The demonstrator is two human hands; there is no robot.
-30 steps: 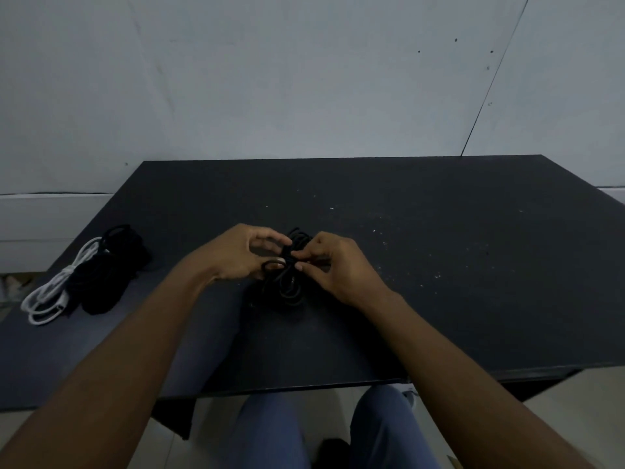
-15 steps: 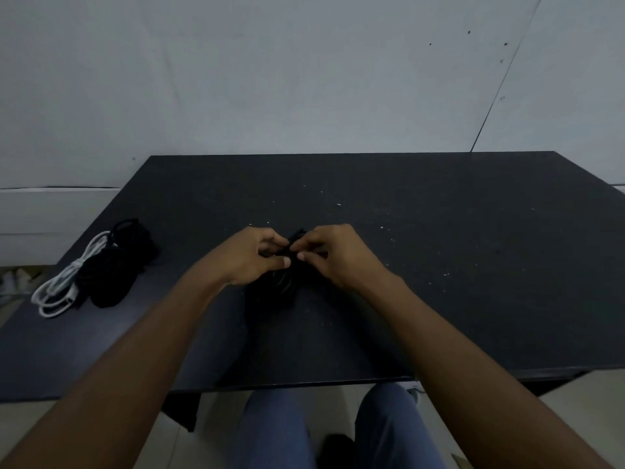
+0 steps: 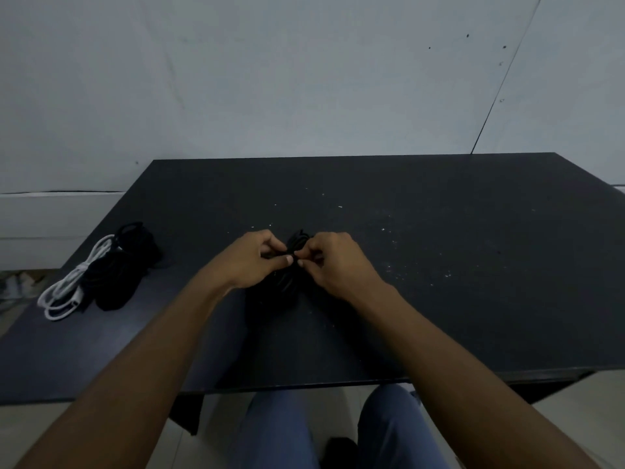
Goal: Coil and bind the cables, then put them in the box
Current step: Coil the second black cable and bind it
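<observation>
My left hand (image 3: 252, 262) and my right hand (image 3: 333, 262) are together over the middle of the matte black tabletop (image 3: 439, 299), thumb tips almost touching. Between them sits the black coiled cable (image 3: 290, 282), its loops dark against the dark surface, one end poking up just behind my fingers. Both hands are curled, each pinching the coil at its upper middle between thumb and forefinger. It is too dark to tell whether a tie is in that pinch. The lower loops of the coil rest on the tabletop under my palms.

Over at the left edge lies a white coiled cable (image 3: 67, 289), bundled lengthwise. Just beside it, touching, is a heap of black cable bundles (image 3: 125, 265); how many, I cannot tell. Pale specks (image 3: 389, 265) dot the surface to the right of my hands. My knees in blue jeans (image 3: 280, 428) show below the near edge, and a pale grey wall (image 3: 304, 79) stands behind.
</observation>
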